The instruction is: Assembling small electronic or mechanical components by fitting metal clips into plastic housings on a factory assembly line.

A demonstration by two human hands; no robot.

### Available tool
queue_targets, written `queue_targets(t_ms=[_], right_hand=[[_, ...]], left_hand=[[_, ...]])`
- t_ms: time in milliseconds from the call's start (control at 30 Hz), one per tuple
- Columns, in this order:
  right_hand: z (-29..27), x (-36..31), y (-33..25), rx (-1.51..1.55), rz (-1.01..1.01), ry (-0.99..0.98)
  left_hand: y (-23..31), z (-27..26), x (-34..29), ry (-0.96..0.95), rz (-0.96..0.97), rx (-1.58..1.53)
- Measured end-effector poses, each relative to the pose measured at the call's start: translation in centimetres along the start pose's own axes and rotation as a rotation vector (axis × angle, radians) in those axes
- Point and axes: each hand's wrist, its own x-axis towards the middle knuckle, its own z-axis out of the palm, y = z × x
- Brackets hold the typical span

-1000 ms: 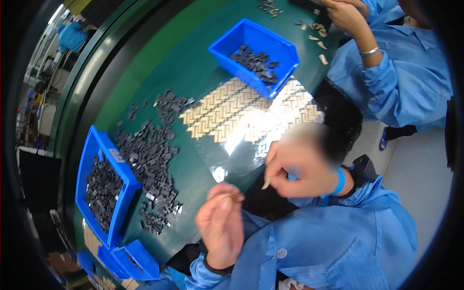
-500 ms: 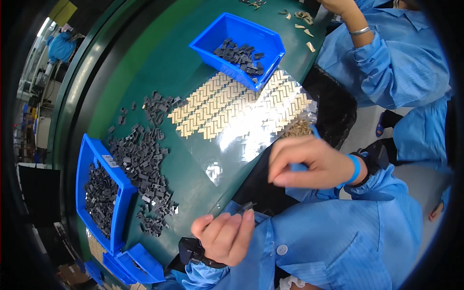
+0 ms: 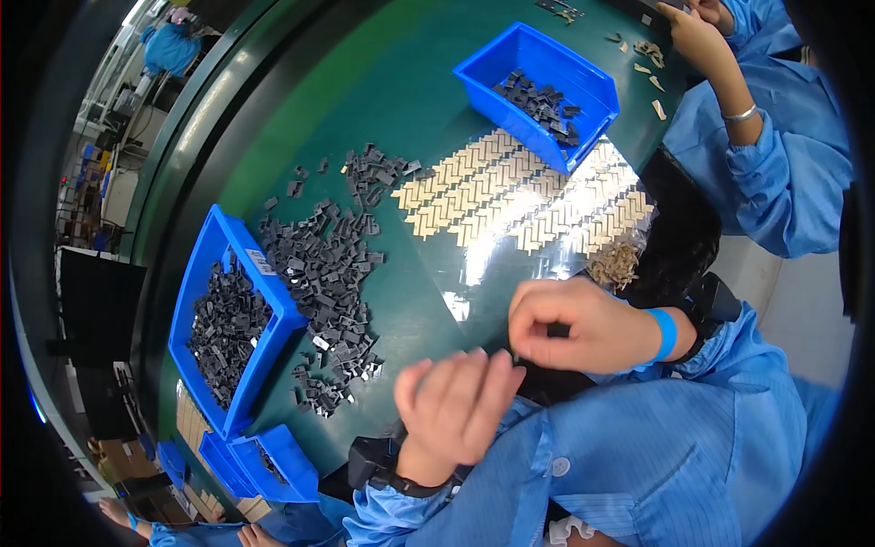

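My left hand [image 3: 453,407] is near the table's front edge, fingers curled and slightly blurred. Whatever it may hold is hidden behind the fingers. Close by on the right, my right hand [image 3: 583,326] has thumb and forefinger brought together in a ring. Anything at its fingertips is too small to name. Beyond both hands lies a clear sheet with rows of small cream strips [image 3: 497,196] in a zigzag pattern. Many small dark grey plastic pieces [image 3: 324,264] are heaped on the green table [image 3: 415,314] to the left.
One blue bin [image 3: 483,96] with grey pieces rests at the sheet's far edge. Another, larger blue bin [image 3: 223,415] stands left, beside smaller blue bins [image 3: 296,460]. A pile of tan scraps [image 3: 613,264] lies by the sheet. A co-worker's hand [image 3: 702,41] is at the far right.
The view has shifted, so the table things appear farther right. My two hands have come closer together. A small dark piece seen at my left fingertips is now hidden.
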Motion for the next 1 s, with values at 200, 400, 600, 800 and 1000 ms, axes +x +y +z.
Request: queue_targets(t_ms=[200, 400, 600, 800, 1000], right_hand=[[-0.3, -0.3, 0.6, 0.020, -0.032, 0.297], [0.1, 0.6, 0.2, -0.015, -0.070, 0.241], [0.4, 0.3, 0.1, 0.081, -0.006, 0.279], [1.0, 0.9, 0.5, 0.083, -0.003, 0.305], [0.7, 0.5, 1.2, 0.040, -0.132, 0.363]], left_hand=[[-6.1, 0.3, 0.7, -0.015, -0.340, 0.161], [-9.7, 3.4, 3.2, -0.209, -0.263, 0.301], [-10.6, 4.3, 2.5, -0.157, -0.216, 0.325], [-10.4, 1.8, 4.1, 0.205, -0.228, 0.104], [-7.0, -2.1, 4.2, 0.320, -0.716, -1.084]])
